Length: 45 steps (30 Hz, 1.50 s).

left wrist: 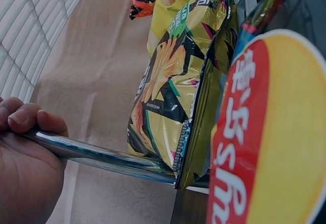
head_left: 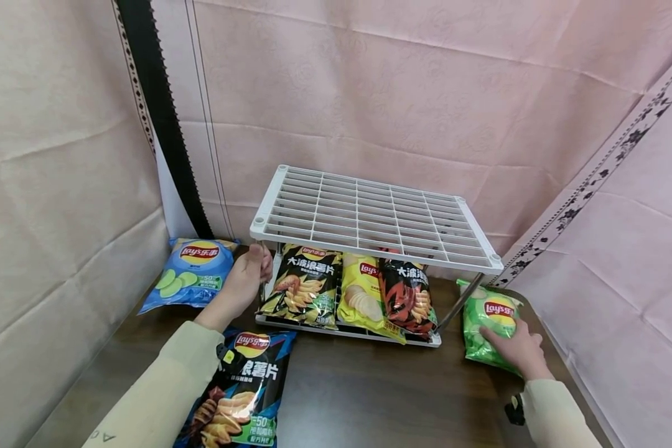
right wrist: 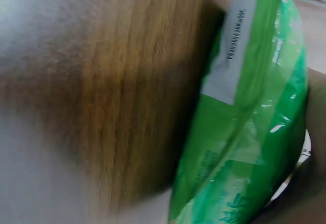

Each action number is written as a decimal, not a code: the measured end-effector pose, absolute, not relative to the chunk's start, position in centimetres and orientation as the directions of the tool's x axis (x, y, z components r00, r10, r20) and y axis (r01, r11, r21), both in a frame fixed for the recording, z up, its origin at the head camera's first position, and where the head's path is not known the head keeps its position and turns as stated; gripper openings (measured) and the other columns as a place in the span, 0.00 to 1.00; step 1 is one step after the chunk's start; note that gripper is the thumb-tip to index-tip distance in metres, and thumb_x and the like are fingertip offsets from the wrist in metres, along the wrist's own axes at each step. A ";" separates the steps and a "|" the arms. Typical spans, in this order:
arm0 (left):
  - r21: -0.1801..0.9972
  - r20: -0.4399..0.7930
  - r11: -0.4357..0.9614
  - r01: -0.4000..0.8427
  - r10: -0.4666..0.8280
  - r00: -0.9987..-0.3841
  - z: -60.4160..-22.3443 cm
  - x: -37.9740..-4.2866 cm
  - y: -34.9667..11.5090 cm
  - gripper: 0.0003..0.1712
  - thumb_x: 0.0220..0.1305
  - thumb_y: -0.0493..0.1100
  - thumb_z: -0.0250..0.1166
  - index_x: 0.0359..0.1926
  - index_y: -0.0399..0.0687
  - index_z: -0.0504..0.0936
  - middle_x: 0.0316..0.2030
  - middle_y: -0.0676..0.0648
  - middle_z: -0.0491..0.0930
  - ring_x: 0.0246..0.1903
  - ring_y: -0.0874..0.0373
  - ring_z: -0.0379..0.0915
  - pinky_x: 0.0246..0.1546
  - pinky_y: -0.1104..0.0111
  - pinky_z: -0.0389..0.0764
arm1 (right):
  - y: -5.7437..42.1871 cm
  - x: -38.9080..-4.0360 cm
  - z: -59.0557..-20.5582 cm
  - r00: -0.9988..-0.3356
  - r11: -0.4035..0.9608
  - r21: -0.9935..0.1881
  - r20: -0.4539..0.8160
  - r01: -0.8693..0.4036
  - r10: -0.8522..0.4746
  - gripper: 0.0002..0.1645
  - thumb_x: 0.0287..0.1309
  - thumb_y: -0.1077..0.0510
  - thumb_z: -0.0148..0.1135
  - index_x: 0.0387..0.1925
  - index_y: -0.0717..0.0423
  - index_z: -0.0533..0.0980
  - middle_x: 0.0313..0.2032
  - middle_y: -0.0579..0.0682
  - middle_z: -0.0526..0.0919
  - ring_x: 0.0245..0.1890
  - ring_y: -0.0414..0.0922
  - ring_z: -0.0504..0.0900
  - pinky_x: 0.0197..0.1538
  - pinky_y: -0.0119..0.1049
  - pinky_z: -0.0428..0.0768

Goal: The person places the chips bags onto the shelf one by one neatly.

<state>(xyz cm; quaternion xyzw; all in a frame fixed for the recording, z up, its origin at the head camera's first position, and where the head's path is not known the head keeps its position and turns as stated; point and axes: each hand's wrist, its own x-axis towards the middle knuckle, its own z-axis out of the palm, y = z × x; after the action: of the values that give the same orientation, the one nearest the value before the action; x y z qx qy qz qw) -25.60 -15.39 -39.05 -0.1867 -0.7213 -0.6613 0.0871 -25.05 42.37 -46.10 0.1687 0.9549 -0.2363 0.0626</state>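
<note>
My left hand (head_left: 243, 281) grips the shiny metal post (left wrist: 109, 157) at the left front corner of a white two-tier rack (head_left: 369, 214). At the right, my right hand (head_left: 516, 347) holds a green Lay's chip bag (head_left: 484, 314) by its lower right part, with the thumb across its front. The right wrist view shows the bag's creased back (right wrist: 239, 122) over the wood surface. On the rack's lower tier stand a black-and-gold chip bag (head_left: 302, 286), a yellow chip bag (head_left: 361, 295) and a black-and-red chip bag (head_left: 407, 295).
A blue Lay's bag (head_left: 193, 270) leans by the left cloth wall. In front, a black-and-blue chip bag (head_left: 249, 379) lies on the dark wooden table (head_left: 381, 392), partly under my left forearm. Pink cloth (head_left: 358, 87) hangs behind the rack and along both sides.
</note>
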 end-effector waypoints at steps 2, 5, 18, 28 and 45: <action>0.922 0.370 0.052 0.382 0.160 -0.915 -39.1 -25.6 -15.4 0.32 0.77 0.53 0.26 0.29 0.28 0.58 0.20 0.45 0.54 0.19 0.54 0.50 0.29 0.64 0.61 | 42.5 -24.7 -46.1 -0.941 0.842 -0.425 -0.210 0.331 0.264 0.74 0.51 0.19 0.51 0.70 0.73 0.35 0.53 0.84 0.49 0.50 0.77 0.60 0.48 0.69 0.66; 0.926 0.362 0.053 0.374 0.163 -0.918 -39.1 -25.7 -15.3 0.32 0.77 0.53 0.26 0.29 0.27 0.58 0.20 0.46 0.54 0.19 0.54 0.50 0.29 0.64 0.61 | 42.6 -24.1 -46.0 -0.939 0.854 -0.408 -0.252 0.322 0.234 0.74 0.50 0.20 0.53 0.68 0.76 0.37 0.53 0.85 0.49 0.51 0.77 0.59 0.49 0.68 0.66; 0.930 0.351 0.052 0.364 0.163 -0.922 -40.2 -26.6 -15.2 0.31 0.77 0.52 0.26 0.29 0.30 0.59 0.20 0.46 0.55 0.19 0.53 0.51 0.29 0.65 0.61 | 43.0 -22.7 -44.9 -0.912 0.830 -0.442 -0.372 0.341 0.176 0.70 0.58 0.21 0.42 0.63 0.86 0.40 0.56 0.86 0.54 0.53 0.72 0.65 0.50 0.59 0.70; 0.929 0.351 0.060 0.365 0.167 -0.921 -39.2 -25.8 -14.9 0.32 0.77 0.53 0.26 0.29 0.27 0.58 0.20 0.45 0.55 0.20 0.54 0.51 0.29 0.64 0.62 | 43.8 -22.8 -45.4 -0.910 0.785 -0.487 -0.347 0.383 0.228 0.72 0.57 0.18 0.34 0.62 0.88 0.42 0.57 0.86 0.54 0.53 0.72 0.65 0.51 0.59 0.70; 0.923 0.366 0.066 0.379 0.153 -0.918 -39.2 -25.6 -15.5 0.34 0.76 0.56 0.26 0.30 0.27 0.58 0.21 0.42 0.55 0.20 0.52 0.52 0.30 0.60 0.62 | 43.4 -23.7 -46.3 -0.897 0.730 -0.531 -0.339 0.431 0.283 0.74 0.52 0.19 0.49 0.63 0.85 0.43 0.56 0.79 0.58 0.50 0.65 0.68 0.50 0.55 0.71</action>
<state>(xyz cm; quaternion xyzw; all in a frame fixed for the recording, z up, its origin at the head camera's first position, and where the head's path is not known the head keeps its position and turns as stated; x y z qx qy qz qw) -25.63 -15.49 -39.22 -0.1833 -0.7249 -0.6585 0.0859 -23.68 43.44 -46.30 0.1933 0.9225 -0.3124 0.1183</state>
